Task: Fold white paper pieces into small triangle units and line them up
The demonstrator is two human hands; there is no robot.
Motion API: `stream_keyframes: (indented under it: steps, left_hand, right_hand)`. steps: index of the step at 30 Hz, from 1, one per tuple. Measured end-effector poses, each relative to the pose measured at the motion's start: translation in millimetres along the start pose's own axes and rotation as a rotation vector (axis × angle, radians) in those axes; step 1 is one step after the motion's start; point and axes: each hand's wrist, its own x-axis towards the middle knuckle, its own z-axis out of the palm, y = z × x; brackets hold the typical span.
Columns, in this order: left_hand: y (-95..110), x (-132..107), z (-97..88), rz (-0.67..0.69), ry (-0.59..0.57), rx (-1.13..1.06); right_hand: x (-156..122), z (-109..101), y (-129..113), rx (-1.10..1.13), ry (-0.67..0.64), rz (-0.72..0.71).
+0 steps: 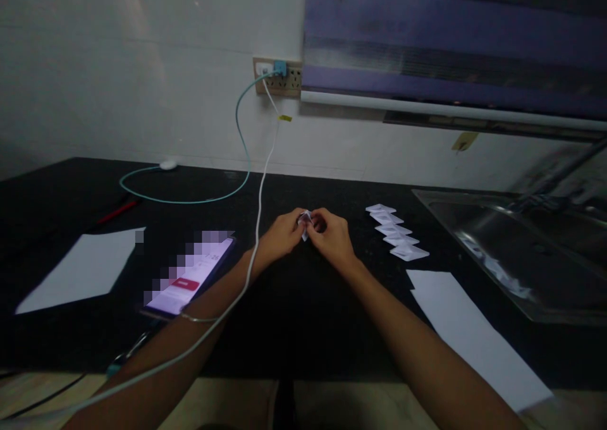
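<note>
Between my two hands, over the middle of the dark countertop, is a small folded piece of white paper. My left hand pinches its left side, and my right hand pinches its right side with thumb and fingers. The fingertips cover part of the fold. To the right lie several folded white paper pieces in an overlapping row. Nearer to me on that side are white paper strips, stacked slightly askew.
A lit phone and a white paper sheet lie on the left. A white cable crosses my left forearm from the wall socket. A teal cable curls behind. The metal sink is at right.
</note>
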Motion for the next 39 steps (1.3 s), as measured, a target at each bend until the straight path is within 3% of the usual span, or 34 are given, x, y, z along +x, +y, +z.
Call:
stream_keyframes:
  steps: [6, 14, 25, 33, 39]
  left_hand:
    - [-3.2, 1.1, 2.6, 0.035, 0.028, 0.008]
    - [1.1, 0.2, 1.6, 0.049, 0.132, 0.019]
    - [-3.2, 3.6, 2.8, -0.101, 0.053, -0.126]
    - [8.4, 3.3, -2.0, -0.176, -0.073, -0.640]
    - [8.1, 5.0, -4.6, -0.174, -0.137, -0.546]
  right_hand:
    - [-1.2, 2.4, 1.0, -0.065, -0.024, 0.061]
    - [-2.2, 1.2, -3.5, -0.187, 0.072, 0.094]
    - [0.5, 0.8, -1.2, -0.121, -0.009, -0.010]
    - [1.3, -6.8, 0.4, -0.107, -0.002, -0.035]
    - [-0.1, -7.1, -0.3, -0.122, -0.028, -0.078]
